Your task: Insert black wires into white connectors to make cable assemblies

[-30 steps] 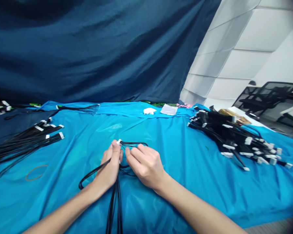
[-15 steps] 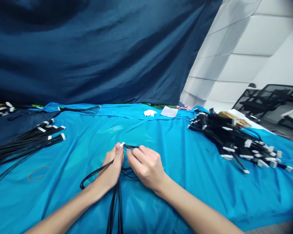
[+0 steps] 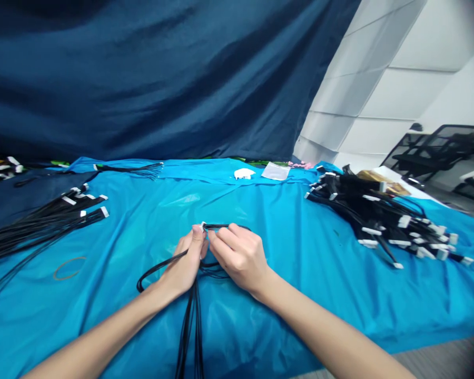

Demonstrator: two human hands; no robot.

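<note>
Between my hands is a black wire harness with a small white connector at its upper end. My left hand is closed on the harness, thumb pressed just below the connector. A loop of the wires bulges out to the left of that wrist. Close beside it, my right hand is closed with its fingertips at the wires by the connector; some wires stick out past its knuckles. Loose strands hang down toward the front edge. My fingers hide part of the connector.
Black harnesses with white connectors lie at left, and a larger heap at right. An orange rubber band rests on the blue cloth. At the back are another harness, a white scrap and a clear bag.
The view has shifted slightly. Wires now extend further right past my right hand's knuckles. Both hands keep their hold near the connector.
</note>
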